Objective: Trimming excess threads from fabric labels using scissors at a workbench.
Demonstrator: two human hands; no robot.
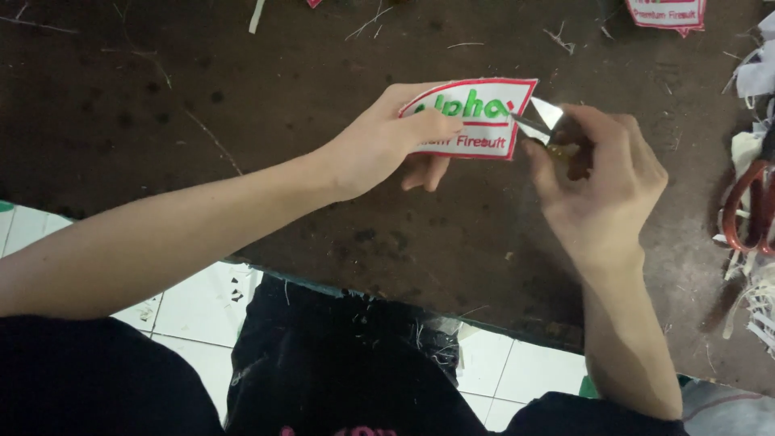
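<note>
While the left hand [379,145] pinches a white cloth patch [476,121] with a red border and green lettering, thumb on top and fingers curled under, the patch is held just above the dark brown table [161,121]. At the patch's right edge the right hand [601,182] is closed around small metal snips [542,119], whose blade tips touch the border. Near the table's right edge lie red-handled scissors [747,214] among white cloth scraps [759,311]. Another patch [666,12] rests at the top edge, well apart from both hands
</note>
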